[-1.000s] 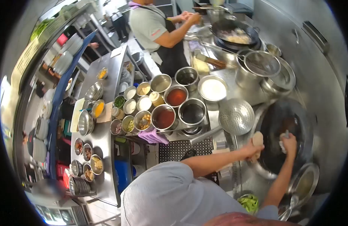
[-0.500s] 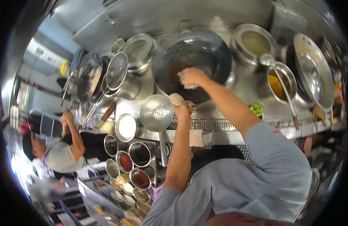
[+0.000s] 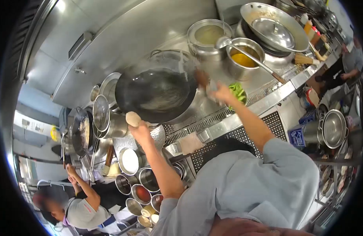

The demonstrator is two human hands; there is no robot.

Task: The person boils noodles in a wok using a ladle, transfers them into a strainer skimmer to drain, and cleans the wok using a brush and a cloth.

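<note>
Fingers closed, my left hand (image 3: 140,131) grips a pale rounded object (image 3: 133,118) at the near left edge of the large dark wok (image 3: 162,92). The wok's inside looks wet and shiny. Blurred by motion, my right hand (image 3: 222,94) is right of the wok, beside a bowl of green vegetables (image 3: 238,93); what it holds, if anything, is unclear. A brown blurred shape (image 3: 202,78) lies between that hand and the wok. Partly behind my left forearm is a perforated strainer (image 3: 158,137).
Behind the greens stand a pot of yellow liquid (image 3: 246,59) with a ladle (image 3: 254,61) across it and a covered pot (image 3: 209,35). A wide metal pan (image 3: 244,13) is at upper right. Sauce containers (image 3: 142,192) and a co-worker (image 3: 85,208) are at lower left.
My right hand has moved from inside the wok to its right, near the greens. My left hand stays closed on the pale object. The view has turned to the right.
</note>
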